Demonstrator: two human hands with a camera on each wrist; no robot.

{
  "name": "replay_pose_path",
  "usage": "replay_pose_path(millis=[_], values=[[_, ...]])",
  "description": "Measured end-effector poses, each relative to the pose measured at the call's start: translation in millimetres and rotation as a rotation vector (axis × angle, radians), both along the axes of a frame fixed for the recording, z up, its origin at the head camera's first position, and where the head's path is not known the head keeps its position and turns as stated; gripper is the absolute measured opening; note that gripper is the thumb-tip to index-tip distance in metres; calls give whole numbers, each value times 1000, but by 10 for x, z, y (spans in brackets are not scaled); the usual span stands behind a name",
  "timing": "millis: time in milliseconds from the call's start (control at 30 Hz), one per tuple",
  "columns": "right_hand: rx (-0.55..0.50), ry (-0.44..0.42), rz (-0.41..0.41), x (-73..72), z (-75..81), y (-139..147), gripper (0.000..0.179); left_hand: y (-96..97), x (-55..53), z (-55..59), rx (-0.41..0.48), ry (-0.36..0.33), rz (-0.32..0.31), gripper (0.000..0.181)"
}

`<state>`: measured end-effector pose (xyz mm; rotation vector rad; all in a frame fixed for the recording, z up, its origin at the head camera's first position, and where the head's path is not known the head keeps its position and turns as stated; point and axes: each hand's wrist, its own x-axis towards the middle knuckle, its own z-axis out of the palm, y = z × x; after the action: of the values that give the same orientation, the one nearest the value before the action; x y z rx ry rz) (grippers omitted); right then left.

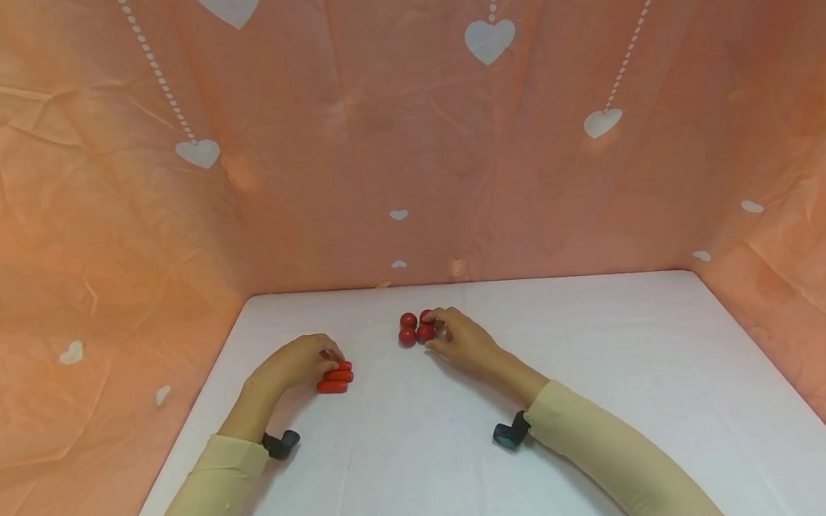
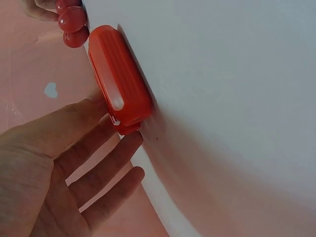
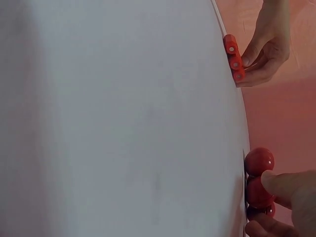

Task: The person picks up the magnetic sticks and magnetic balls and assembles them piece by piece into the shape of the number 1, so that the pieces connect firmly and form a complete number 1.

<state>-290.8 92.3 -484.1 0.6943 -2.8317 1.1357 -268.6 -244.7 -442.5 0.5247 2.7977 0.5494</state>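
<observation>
Our left hand point(image 1: 294, 364) pinches the farthest of three red sticks point(image 1: 338, 377) while our right hand point(image 1: 466, 342) curls round clustered red balls point(image 1: 425, 334).

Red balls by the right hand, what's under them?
White tabletop shows around the four red balls, which rest on it; the spots directly beneath them are covered, so I can't see those.

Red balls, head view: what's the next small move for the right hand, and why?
I'd probably spread the right hand slightly, then lift it straight up off the red balls. All four already sit in a close two-by-two group, and its fingers are at the two right-hand ones, so a sideways exit might roll them out of place.
</observation>
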Motion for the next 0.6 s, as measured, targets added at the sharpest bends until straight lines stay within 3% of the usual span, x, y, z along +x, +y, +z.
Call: replay_pose_path(millis=[433,600], values=[[16,13,-2,-4,19,-11,35,3,-1,-20,-15,30,-16,10],[7,5,-12,-13,11,-12,32,22,17,-12,-7,14,11,11]])
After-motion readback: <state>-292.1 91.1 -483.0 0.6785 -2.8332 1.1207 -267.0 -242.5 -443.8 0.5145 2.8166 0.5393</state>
